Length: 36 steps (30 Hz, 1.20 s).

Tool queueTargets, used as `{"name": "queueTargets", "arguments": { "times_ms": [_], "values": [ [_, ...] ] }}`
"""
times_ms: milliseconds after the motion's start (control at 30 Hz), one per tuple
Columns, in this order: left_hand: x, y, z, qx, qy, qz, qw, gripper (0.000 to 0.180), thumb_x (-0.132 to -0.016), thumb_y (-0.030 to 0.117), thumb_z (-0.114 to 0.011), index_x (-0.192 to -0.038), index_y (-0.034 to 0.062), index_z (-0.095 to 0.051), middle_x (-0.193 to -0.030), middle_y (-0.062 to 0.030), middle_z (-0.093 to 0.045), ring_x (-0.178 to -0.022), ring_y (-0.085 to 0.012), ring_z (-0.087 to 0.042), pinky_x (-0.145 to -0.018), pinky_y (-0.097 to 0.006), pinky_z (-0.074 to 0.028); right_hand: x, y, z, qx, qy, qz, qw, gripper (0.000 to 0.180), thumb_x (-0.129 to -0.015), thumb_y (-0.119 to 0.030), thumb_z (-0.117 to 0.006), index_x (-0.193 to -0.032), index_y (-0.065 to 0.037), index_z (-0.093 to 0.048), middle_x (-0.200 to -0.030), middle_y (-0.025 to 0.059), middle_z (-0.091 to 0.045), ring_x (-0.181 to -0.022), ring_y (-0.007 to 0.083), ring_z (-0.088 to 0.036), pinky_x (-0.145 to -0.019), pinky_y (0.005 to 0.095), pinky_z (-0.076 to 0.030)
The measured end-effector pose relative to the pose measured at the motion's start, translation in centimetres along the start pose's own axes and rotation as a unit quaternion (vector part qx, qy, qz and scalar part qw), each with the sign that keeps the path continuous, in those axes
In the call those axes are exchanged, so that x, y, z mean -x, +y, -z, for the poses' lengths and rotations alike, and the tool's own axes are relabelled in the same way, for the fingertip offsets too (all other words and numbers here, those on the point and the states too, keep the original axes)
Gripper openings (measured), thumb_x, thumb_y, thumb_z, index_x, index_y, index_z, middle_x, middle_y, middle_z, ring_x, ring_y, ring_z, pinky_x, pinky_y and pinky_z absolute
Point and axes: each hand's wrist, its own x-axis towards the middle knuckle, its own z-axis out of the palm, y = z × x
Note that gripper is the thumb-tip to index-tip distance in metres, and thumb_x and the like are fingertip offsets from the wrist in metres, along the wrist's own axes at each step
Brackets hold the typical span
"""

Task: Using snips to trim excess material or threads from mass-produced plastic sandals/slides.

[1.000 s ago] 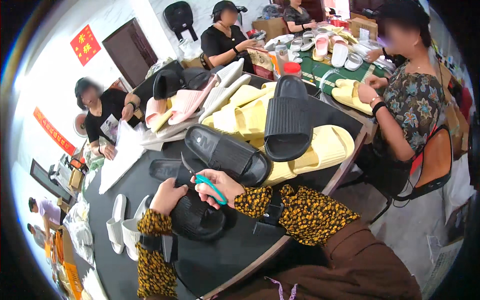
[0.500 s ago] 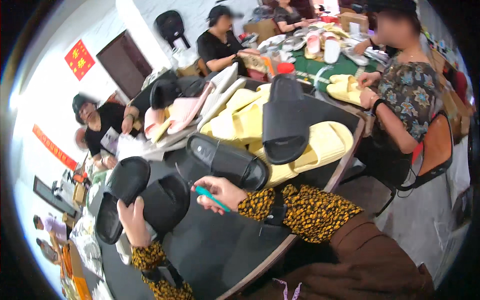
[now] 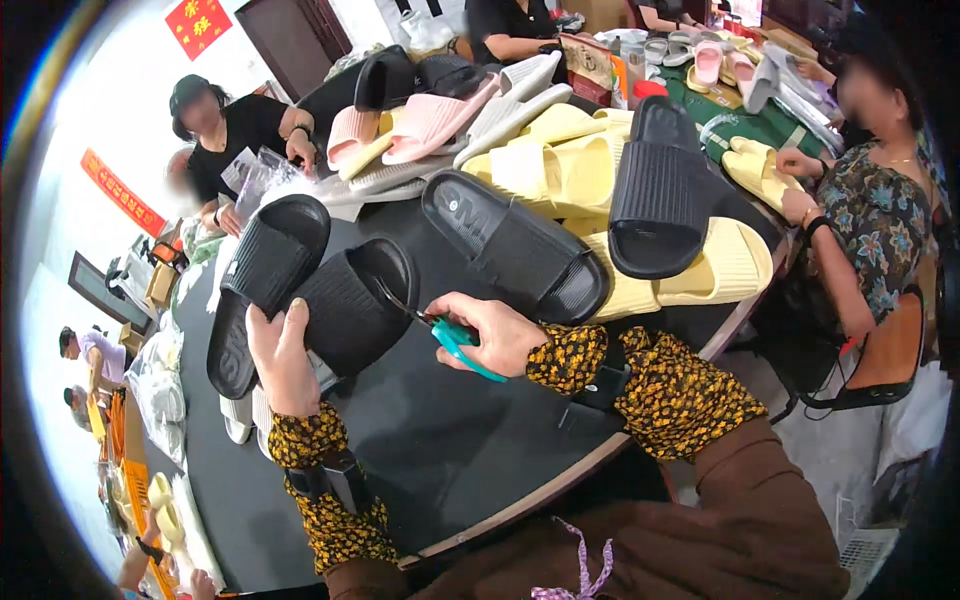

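Note:
My left hand [image 3: 283, 362] is closed on a pair of black ribbed slide slippers, with the thumb lying across them. One slipper [image 3: 278, 252] tilts up on the left; the other slipper [image 3: 350, 312] sits beside it, its opening toward my right hand. My right hand [image 3: 492, 338] is closed around teal-handled scissors [image 3: 462, 352]. Their dark, thin blades reach the right rim of the second slipper; whether they touch it I cannot tell. Just beyond my right hand a single black slipper [image 3: 515, 245] lies on the dark table [image 3: 470, 440].
A heap of yellow slippers [image 3: 570, 170], pink slippers [image 3: 440, 125] and grey slippers [image 3: 515, 110] covers the far table, with another black slipper [image 3: 655, 195] on top. Grey soles [image 3: 238, 420] lie under my left hand. Co-workers sit around; one at right handles a yellow slipper [image 3: 755, 170].
The view has swung, so the table things sit differently in it. My right hand has turned the scissors, and their blades now lie at the rim of the held slipper.

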Motion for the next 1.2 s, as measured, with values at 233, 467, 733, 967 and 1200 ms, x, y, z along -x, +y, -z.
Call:
{"name": "queueTargets", "arguments": {
  "times_ms": [233, 467, 733, 967, 1200],
  "values": [
    [0.8, 0.1, -1.3, 0.022, 0.017, 0.029, 0.999, 0.028, -0.083, 0.002, -0.057, -0.107, -0.0025, -0.042, -0.088, -0.0057, -0.054, -0.080, -0.0104, -0.050, -0.074, -0.025, -0.041, 0.1, 0.1, -0.3, 0.019, -0.022, -0.065, 0.997, 0.041, -0.077, -0.011, -0.066, -0.112, -0.001, -0.046, -0.080, 0.0074, -0.063, -0.074, 0.0144, -0.061, -0.069, 0.0282, -0.048],
    [1.1, 0.9, -1.7, 0.011, -0.001, 0.048, 0.999, 0.031, -0.082, 0.001, -0.056, -0.109, -0.0035, -0.040, -0.074, -0.0017, -0.049, -0.069, -0.0073, -0.046, -0.064, -0.022, -0.039, 0.0, -0.4, -0.1, 0.090, 0.023, -0.034, 0.995, 0.038, -0.076, -0.014, -0.068, -0.108, -0.003, -0.049, -0.075, 0.0122, -0.065, -0.072, 0.0223, -0.066, -0.065, 0.0315, -0.049],
    [1.5, 0.4, -2.2, 0.026, -0.027, 0.044, 0.998, 0.040, -0.083, 0.001, -0.054, -0.121, -0.0017, -0.041, -0.101, -0.0091, -0.057, -0.086, -0.0130, -0.054, -0.080, -0.026, -0.042, 0.1, 0.5, -0.2, 0.105, 0.054, 0.005, 0.993, 0.037, -0.076, -0.016, -0.068, -0.106, -0.003, -0.050, -0.072, 0.0117, -0.065, -0.069, 0.0245, -0.066, -0.064, 0.0336, -0.050],
    [1.4, -0.2, -1.9, 0.018, -0.026, 0.072, 0.997, 0.046, -0.081, -0.001, -0.055, -0.122, -0.0045, -0.035, -0.079, -0.0029, -0.052, -0.070, -0.0058, -0.046, -0.065, -0.020, -0.039, -0.2, 0.6, -0.1, 0.065, 0.048, -0.009, 0.997, 0.037, -0.077, -0.016, -0.067, -0.106, -0.002, -0.050, -0.074, 0.0115, -0.065, -0.069, 0.0230, -0.066, -0.064, 0.0324, -0.050],
    [1.7, 0.9, -3.1, 0.021, -0.057, 0.057, 0.996, 0.047, -0.080, -0.003, -0.054, -0.124, -0.0050, -0.036, -0.083, -0.0024, -0.053, -0.076, -0.0075, -0.047, -0.070, -0.022, -0.039, 0.0, -0.8, 0.4, 0.147, 0.088, -0.040, 0.984, 0.037, -0.074, -0.015, -0.068, -0.105, -0.003, -0.052, -0.079, 0.0124, -0.065, -0.075, 0.0241, -0.066, -0.069, 0.0342, -0.050]
  ]
}}
